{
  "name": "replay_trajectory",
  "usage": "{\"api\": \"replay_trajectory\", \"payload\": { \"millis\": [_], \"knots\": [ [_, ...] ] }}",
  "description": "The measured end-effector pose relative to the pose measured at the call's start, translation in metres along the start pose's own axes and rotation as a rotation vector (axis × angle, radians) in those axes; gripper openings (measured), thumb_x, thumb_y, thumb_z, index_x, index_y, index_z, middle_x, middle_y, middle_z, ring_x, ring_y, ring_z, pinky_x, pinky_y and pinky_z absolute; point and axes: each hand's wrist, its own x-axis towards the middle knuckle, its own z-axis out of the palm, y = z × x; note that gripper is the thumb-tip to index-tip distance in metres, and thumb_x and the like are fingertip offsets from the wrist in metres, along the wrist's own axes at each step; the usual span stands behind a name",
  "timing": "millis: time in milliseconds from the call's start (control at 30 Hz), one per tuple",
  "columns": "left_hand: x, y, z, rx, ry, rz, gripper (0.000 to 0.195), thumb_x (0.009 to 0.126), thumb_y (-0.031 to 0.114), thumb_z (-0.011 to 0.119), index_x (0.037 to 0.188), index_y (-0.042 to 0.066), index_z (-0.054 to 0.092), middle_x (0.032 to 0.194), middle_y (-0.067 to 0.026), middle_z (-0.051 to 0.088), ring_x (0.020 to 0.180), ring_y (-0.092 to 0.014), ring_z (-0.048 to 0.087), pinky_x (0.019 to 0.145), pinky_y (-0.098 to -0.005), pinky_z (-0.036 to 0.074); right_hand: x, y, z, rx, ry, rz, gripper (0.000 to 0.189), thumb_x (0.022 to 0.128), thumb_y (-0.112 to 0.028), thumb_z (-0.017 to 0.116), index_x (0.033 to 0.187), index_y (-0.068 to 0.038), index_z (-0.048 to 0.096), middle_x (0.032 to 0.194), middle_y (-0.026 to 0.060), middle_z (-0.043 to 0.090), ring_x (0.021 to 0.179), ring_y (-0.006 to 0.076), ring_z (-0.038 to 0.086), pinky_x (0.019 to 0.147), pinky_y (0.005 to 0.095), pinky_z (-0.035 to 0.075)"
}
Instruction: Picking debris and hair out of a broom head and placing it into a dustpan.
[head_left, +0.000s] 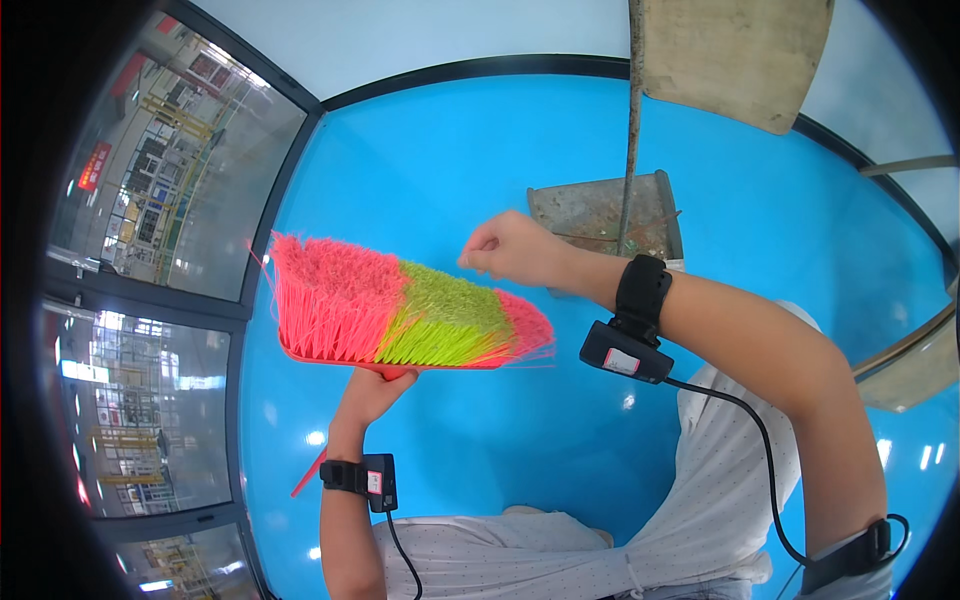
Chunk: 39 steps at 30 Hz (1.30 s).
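Observation:
A broom head (341, 300) with pink and lime-green bristles is held up, bristles facing up and away from me. My left hand (375, 397) grips it from below at the red neck, under the base. Part of the red broom handle (307, 474) shows behind my left wrist. My right hand (514, 251) hovers just off the bristles' right side, thumb and fingertips pinched together. Nothing shows between those fingers. Beyond it, a metal dustpan (574, 206) rests on the blue floor with bits of debris inside; my right forearm hides part of it.
A rusty upright pole (634, 127) rises at the dustpan. A chair with a wooden panel (735, 60) stands at the upper right, another wooden seat (915, 379) at the right edge. Glass doors with dark frames (244, 315) line the left. Cables (757, 420) run from bands on both arms.

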Motion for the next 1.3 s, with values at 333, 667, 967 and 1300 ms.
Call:
{"api": "replay_trajectory", "payload": {
  "millis": [333, 667, 967, 1300],
  "knots": [
    [0.001, -0.003, -0.001, -0.01, -0.027, -0.035, 0.029, 0.073, 0.007, 0.062, 0.101, 0.0, 0.054, 0.095, -0.0056, 0.059, 0.088, -0.015, 0.054, 0.078, -0.0286, 0.043, 0.002, -0.002, 0.008, 0.182, -0.053, 0.121, 0.025, 0.075, -0.024, 0.063, 0.08, 0.001, 0.064, 0.067, 0.0042, 0.058, 0.054, 0.0089, 0.051, 0.05, 0.0243, 0.042],
    [0.001, -0.002, 0.002, -0.042, 0.016, 0.007, 0.029, 0.071, 0.011, 0.063, 0.098, 0.001, 0.057, 0.087, -0.0084, 0.061, 0.08, -0.017, 0.056, 0.072, -0.0296, 0.044, 0.004, -0.003, 0.006, 0.13, -0.097, 0.088, 0.025, 0.075, -0.024, 0.062, 0.08, 0.001, 0.064, 0.067, 0.0044, 0.059, 0.054, 0.0088, 0.051, 0.051, 0.0245, 0.043],
    [0.002, -0.006, 0.001, -0.01, 0.011, 0.004, 0.029, 0.071, 0.013, 0.063, 0.097, 0.001, 0.057, 0.087, -0.008, 0.061, 0.079, -0.016, 0.055, 0.071, -0.0288, 0.044, 0.004, 0.0, 0.004, -0.047, -0.072, 0.032, 0.027, 0.079, -0.024, 0.054, 0.085, 0.0, 0.062, 0.07, 0.0076, 0.059, 0.058, 0.0126, 0.056, 0.054, 0.028, 0.045],
    [0.002, -0.005, 0.003, -0.006, 0.008, -0.016, 0.03, 0.072, 0.014, 0.064, 0.098, 0.001, 0.057, 0.088, -0.0082, 0.061, 0.079, -0.017, 0.056, 0.071, -0.0293, 0.044, -0.007, 0.006, -0.013, -0.063, -0.056, 0.098, 0.026, 0.079, -0.024, 0.056, 0.086, 0.0, 0.062, 0.071, 0.0056, 0.058, 0.057, 0.011, 0.053, 0.054, 0.0252, 0.044]
  ]
}}
